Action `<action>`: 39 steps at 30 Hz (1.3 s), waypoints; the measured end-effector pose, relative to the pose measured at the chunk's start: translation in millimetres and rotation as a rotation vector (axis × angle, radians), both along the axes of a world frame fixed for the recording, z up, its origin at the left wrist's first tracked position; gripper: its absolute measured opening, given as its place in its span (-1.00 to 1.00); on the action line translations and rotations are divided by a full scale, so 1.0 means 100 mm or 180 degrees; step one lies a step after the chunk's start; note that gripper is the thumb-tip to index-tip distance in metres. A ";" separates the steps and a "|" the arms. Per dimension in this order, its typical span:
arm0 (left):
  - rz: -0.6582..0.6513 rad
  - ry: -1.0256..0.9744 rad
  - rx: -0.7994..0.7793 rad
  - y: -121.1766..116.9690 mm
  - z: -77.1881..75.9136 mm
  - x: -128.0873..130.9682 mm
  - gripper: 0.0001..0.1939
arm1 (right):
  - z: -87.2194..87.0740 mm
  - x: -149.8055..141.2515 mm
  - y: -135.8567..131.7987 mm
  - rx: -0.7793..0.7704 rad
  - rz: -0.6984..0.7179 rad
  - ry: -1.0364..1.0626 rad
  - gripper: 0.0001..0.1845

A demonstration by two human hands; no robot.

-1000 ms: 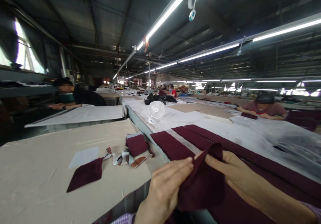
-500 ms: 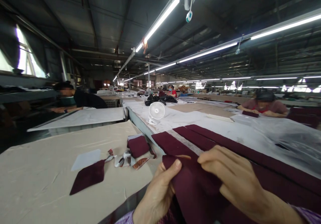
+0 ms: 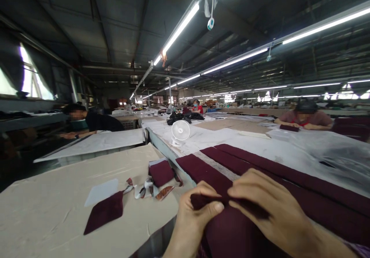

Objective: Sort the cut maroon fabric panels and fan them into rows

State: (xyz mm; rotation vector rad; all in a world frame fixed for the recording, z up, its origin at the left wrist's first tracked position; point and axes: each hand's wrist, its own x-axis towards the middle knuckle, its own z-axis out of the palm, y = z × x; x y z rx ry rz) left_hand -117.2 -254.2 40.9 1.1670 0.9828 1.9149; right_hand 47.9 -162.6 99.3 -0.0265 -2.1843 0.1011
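Head view: the cloth (image 3: pixel 231 231) is located on the near side of the fan (image 3: pixel 180 130) and to its right, well apart from it. Left hand (image 3: pixel 190 225): clamped on the upper edge of the cloth, thumb on the near face, fingers curled behind. Right hand (image 3: pixel 274 208): clamped on the same edge, fingers over the top, thumb below. The fingertips of the two hands are just beside each other, with a narrow gap between them.

Orientation: the held edge runs roughly crosswise; the body of the cloth drops from the fingers, away from the fan and toward the wearer. Its lower end is out of view, so the long axis cannot be told. Neither hand is nearer; both are in contact.

Appearance: plain dark maroon, soft, matte, with no visible pattern. The edge bends into a loose fold at the left hand and is shaded inside the right. Strips (image 3: pixel 204 171) of matching color lie flat beyond the hands, on the near side of the fan.
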 end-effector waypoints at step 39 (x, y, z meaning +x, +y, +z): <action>0.1893 0.1252 0.1486 -0.09 -0.01 0.13 -0.94 | 0.15 -0.03 -0.20 -0.1573 -0.0079 -0.0314 -0.87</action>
